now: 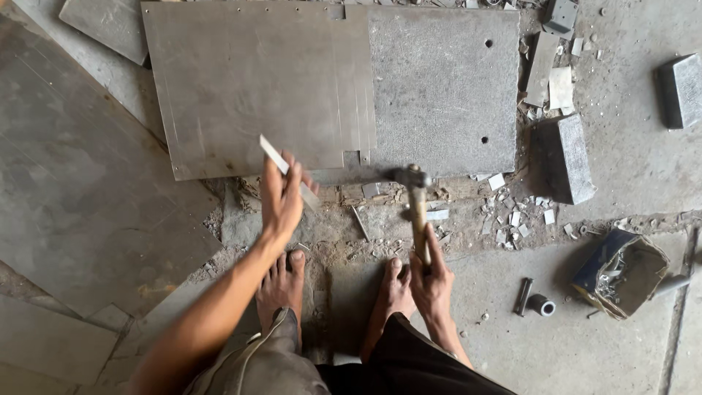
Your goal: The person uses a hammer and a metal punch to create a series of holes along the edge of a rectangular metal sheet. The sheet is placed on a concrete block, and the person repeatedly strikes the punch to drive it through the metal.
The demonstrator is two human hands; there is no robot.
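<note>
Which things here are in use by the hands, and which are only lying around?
In use:
- hammer in right hand
- flat metal strip in left hand
- metal sheet in front of them

Lying about:
- cardboard box
- steel blocks
- small tube
- metal scraps

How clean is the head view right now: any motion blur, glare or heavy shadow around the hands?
Head view: the hammer head is smeared by motion blur, its wooden handle in the right hand sharper; the left hand and its flat metal strip are fairly crisp; light is soft and even, with no hard shadows; the metal sheet shows a dull sheen, no glare; straight edges bow slightly toward the frame borders.
</note>
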